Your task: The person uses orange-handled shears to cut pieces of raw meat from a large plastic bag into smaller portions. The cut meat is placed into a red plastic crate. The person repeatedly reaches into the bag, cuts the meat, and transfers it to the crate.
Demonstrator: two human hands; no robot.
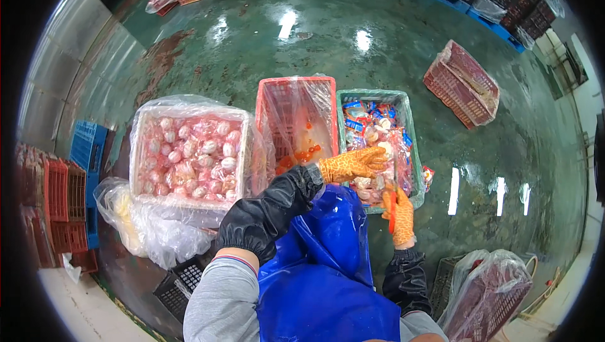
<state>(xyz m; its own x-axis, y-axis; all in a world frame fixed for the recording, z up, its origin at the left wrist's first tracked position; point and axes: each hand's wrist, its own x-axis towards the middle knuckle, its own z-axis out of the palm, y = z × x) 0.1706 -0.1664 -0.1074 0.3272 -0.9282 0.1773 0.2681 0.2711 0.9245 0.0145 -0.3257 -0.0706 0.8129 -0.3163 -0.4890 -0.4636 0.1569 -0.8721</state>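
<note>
My left hand [353, 164], in an orange patterned glove, reaches across the near side of a green crate [411, 121]. Its fingers curl against a round white ball [386, 149]. In the same kind of glove, my right hand [399, 219] grips a red-handled knife [392, 211] by the crate's near right corner, its thin blade pointing away from me and partly hard to make out. Blue-and-red wrappers [356, 125] and more pale balls fill the crate. Left of it stands a red crate [297, 80] lined with clear plastic, with orange yolk-like balls [305, 154] inside.
A white crate [192, 113] of pale balls under pinkish film stands at left, with crumpled clear plastic [167, 235] before it. Plastic-covered dark red crates lie at right [463, 84] and near right [491, 295]. Stacked crates on blue pallets [466, 7] line the back. The green floor is wet.
</note>
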